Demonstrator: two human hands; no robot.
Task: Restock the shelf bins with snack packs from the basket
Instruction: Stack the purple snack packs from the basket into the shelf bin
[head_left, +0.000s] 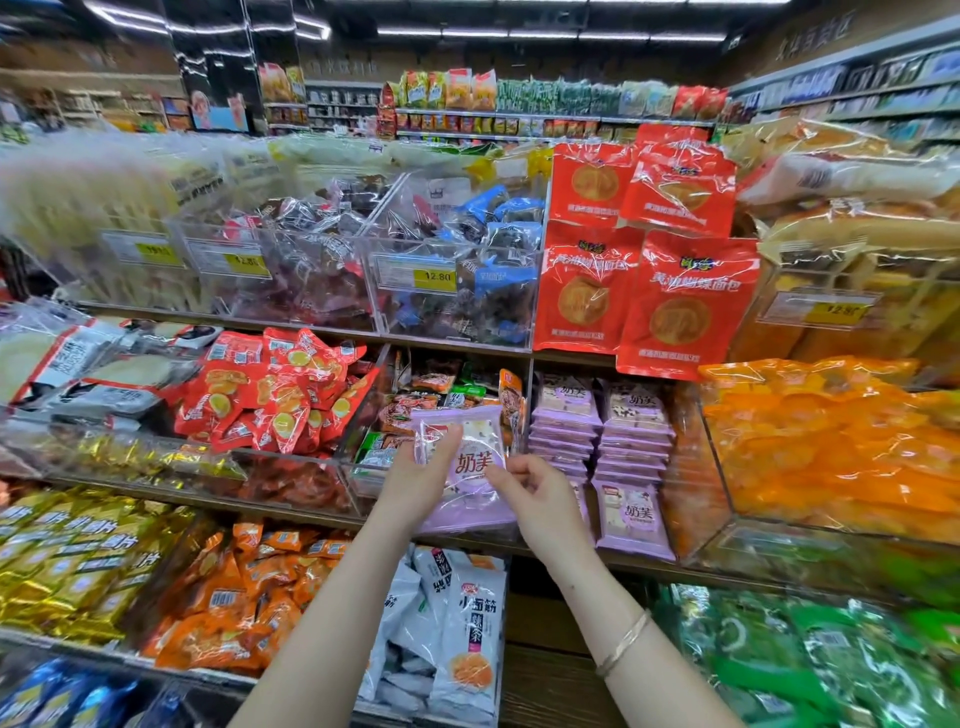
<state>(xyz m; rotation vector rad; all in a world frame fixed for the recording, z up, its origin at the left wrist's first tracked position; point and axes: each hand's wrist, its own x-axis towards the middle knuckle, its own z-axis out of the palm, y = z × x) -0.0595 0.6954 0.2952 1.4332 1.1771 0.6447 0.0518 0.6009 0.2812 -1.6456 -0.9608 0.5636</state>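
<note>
I hold a stack of purple snack packs (475, 457) in front of the middle shelf, at the centre of the head view. My left hand (422, 475) grips the stack from the left, thumb across the top pack's face. My right hand (540, 499) pinches the top pack's lower right edge. Just to the right, a clear bin (670, 493) holds matching purple packs (602, 431) stacked in two columns, with one more pack (631, 519) lying in front. The basket is out of view.
Left of my hands is a bin of mixed small packs (441, 395), then red snack packs (280, 395). Orange packs (831, 447) fill the bin at right. Red bread bags (644, 249) stand on the upper shelf. White packs (457, 634) sit in a bin below.
</note>
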